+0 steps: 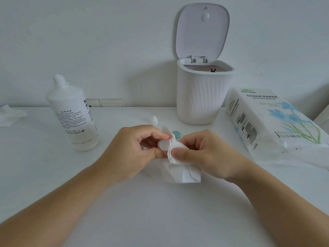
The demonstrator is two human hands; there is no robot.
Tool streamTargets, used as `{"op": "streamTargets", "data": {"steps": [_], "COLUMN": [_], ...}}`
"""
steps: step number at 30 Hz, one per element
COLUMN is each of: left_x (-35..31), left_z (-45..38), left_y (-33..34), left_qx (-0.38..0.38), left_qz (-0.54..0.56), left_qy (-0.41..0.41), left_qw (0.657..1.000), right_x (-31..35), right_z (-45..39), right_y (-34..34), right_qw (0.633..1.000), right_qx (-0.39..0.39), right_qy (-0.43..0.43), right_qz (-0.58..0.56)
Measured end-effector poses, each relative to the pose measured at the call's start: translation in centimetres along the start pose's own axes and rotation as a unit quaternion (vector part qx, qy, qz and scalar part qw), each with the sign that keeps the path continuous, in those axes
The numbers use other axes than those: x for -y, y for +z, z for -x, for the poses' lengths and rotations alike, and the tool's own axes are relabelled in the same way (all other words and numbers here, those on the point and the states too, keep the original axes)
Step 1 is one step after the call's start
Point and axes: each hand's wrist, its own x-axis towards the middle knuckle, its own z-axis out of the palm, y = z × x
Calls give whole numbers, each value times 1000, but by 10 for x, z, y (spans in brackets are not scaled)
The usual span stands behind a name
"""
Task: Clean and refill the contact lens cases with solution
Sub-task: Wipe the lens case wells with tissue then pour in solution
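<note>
Two hands: both meet above the middle of the white desk [53,175], forearms coming in from the lower corners.
Left hand [135,148]: its grip is clenched on a small round white part, seemingly a contact lens case piece [164,145], pinched between thumb and curled fingers, its flat round face turned toward the camera.
Right hand [204,154]: its grip grasps a white tissue [175,157], thumb on top, pressing the bunched paper against the right side of the round piece.
Tissue tail: the loose lower end of the tissue hangs down and reaches the desk just under the hands.
Teal cap [176,134]: a small round teal part shows just behind the tissue, between the two hands; I cannot tell whether it lies on the desk or is joined to the held piece.
Small white cap [154,120]: stands on the desk just behind the left hand's fingers.
Solution bottle [73,118]: large, white, printed label, cap off, upright on the desk to the left, well apart from the hands.
Bin [203,97]: white ribbed desktop bin at the back, its lid [202,31] standing open against the wall.
Tissue paper pack [272,120]: lies on the right of the desk, printed with blue flowers, just beside the bin.
Crumpled tissue [10,114]: lies at the far left edge of the desk.
</note>
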Motion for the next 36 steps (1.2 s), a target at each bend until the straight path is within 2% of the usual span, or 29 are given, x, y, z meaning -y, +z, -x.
{"op": "streamTargets", "data": {"steps": [3, 5, 8, 12, 15, 17, 20, 24, 26, 28, 29, 31, 33, 36], "left_x": [2, 2, 1, -1, -3, -2, 2, 5, 5, 6, 5, 6, 7, 7], "left_z": [3, 2, -1, -2, -3, -4, -6, -9, -9, -9, -9, -9, -10, -9], "left_y": [6, 11, 10, 3, 1, 0, -2, -4, -4, -4, -4, -3, -2, 0], "left_qx": [-35, -54, -63, -65, -78, -74, -69, -70, -62, -58, -54, -48, -41, -20], "left_qz": [-15, -10, 37, 99, 107, 112, 108, 106, 111, 118, 124, 123, 115, 133], "left_qy": [18, 17, 12, 20, 16, 5, -21, -49, -53, -58, -62, -66, -58, -48], "left_qw": [999, 998, 997, 993, 991, 991, 992, 991, 991, 990, 989, 989, 991, 990], "right_x": [2, 3, 2, -4, -11, -13, -16, -16, -16, -16, -14, -8, -4, -5], "right_z": [-3, -5, -6, -8, -9, -9, -9, -5, -5, -5, -5, -4, -5, -6], "right_y": [-1, -1, -1, -12, -20, -22, -27, -33, -30, -26, -24, -18, -11, -3], "right_qw": [992, 983, 970, 939, 907, 885, 863, 833, 825, 840, 863, 929, 976, 992], "right_qx": [-95, -132, -195, -335, -386, -399, -391, -294, -239, -237, -254, -253, -183, -118], "right_qy": [-7, -17, -55, -73, -79, -76, -10, 129, 162, 106, 52, -28, -39, -32], "right_qz": [-80, -127, -134, -7, 150, 227, 320, 451, 486, 475, 433, 269, 112, -37]}}
